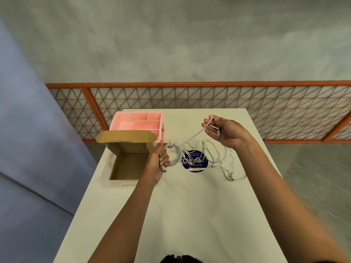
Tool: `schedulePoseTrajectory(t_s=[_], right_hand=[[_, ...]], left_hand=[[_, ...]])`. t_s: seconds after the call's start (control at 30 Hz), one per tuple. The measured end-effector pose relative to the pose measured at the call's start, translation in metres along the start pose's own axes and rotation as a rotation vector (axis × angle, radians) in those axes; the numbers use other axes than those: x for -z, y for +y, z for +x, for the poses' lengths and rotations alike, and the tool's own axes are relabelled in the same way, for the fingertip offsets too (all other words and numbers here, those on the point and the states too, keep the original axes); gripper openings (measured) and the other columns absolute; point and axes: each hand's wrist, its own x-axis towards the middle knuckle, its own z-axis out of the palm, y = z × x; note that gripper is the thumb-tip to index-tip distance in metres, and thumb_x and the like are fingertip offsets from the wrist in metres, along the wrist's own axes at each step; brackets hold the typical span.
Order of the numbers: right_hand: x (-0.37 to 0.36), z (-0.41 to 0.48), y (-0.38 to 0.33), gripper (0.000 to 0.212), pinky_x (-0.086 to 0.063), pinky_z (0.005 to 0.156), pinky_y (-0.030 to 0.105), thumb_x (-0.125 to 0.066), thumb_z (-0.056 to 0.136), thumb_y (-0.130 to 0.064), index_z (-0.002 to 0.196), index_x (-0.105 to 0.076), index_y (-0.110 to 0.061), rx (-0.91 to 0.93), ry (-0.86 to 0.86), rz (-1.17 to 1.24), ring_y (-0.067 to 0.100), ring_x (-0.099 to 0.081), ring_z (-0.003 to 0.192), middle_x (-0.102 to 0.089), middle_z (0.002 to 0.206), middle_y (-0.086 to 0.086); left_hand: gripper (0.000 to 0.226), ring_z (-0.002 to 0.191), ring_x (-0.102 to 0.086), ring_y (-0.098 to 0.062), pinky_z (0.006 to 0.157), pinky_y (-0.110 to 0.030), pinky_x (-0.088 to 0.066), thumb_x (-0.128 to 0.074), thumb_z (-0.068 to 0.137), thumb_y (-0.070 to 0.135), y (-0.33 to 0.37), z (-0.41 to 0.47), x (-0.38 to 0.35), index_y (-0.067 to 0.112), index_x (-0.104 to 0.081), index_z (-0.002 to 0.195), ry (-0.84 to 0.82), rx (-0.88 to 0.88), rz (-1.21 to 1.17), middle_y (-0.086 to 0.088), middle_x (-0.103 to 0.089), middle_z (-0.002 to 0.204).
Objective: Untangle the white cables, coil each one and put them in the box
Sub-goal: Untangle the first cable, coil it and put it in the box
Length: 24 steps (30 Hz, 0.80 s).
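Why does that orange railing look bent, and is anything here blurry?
Head view: the wide-angle lens bows the railing and splays the table edges; light is soft and even, shadows faint; the cables look fairly sharp, the floor at right smeared.

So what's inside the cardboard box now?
Only bare floor shows in the open brown cardboard box; no cables. The left hand, holding a coiled white cable, covers its right edge.

A: Any legible text to log?
B: One item: round dark-blue sticker (197,165) on worktop (180,205). Large "ClayG…", crossed by white cables (193,136). Small line above ends "clean"; line below ends "you go".
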Motion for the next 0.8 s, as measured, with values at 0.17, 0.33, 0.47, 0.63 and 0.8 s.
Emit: schedulePoseTrajectory(t_s=[0.17,0.33,0.47,0.63,0.8], right_hand=[[0.004,-0.001,-0.003,0.025,-0.058,0.063,0.024,-0.035,0.101,-0.007,0.09,-0.058,-0.009,0.028,0.017,0.067,0.014,-0.072,0.063,-0.073,0.07,0.001],[0.009,-0.001,-0.012,0.023,-0.058,0.062,0.023,-0.037,0.101,-0.007,0.09,-0.057,-0.009,0.07,0.036,0.057,0.013,-0.072,0.063,-0.073,0.072,0.001],[0.011,-0.001,-0.014,0.022,-0.057,0.063,0.021,-0.038,0.1,-0.006,0.09,-0.057,-0.009,0.088,0.064,0.006,0.014,-0.07,0.072,-0.067,0.088,0.005],[0.014,0.001,-0.012,0.023,-0.058,0.063,0.021,-0.036,0.101,-0.006,0.092,-0.057,-0.009,0.09,0.064,0.024,0.013,-0.07,0.073,-0.066,0.092,0.006],[0.021,0.005,-0.01,0.024,-0.058,0.062,0.021,-0.035,0.101,-0.006,0.092,-0.057,-0.01,0.063,0.081,0.049,0.011,-0.071,0.068,-0.071,0.083,0.003]], left_hand=[[0.021,0.048,-0.032,-0.006,0.054,-0.02,-0.044,-0.043,0.1,0.018,0.002,-0.006,0.003,0.018,-0.052,0.081,-0.137,-0.005,0.124,0.003,-0.038,0.059],[0.017,0.054,-0.046,-0.007,0.073,-0.026,-0.053,-0.043,0.099,0.009,0.011,-0.008,0.0,0.012,-0.05,0.084,-0.302,-0.016,0.302,0.003,-0.053,0.067],[0.02,0.052,-0.038,-0.005,0.065,-0.022,-0.043,-0.038,0.102,0.01,0.019,-0.01,-0.006,0.013,-0.045,0.084,-0.33,-0.001,0.433,0.002,-0.045,0.067],[0.009,0.058,-0.045,-0.002,0.056,-0.014,-0.036,-0.053,0.096,0.025,0.019,-0.016,-0.017,0.017,-0.056,0.097,-0.268,-0.118,0.58,0.009,-0.051,0.073],[0.023,0.061,-0.057,0.008,0.055,-0.004,-0.039,-0.066,0.086,0.004,0.014,-0.019,-0.026,-0.001,-0.065,0.109,-0.219,-0.316,0.618,0.019,-0.066,0.073]])
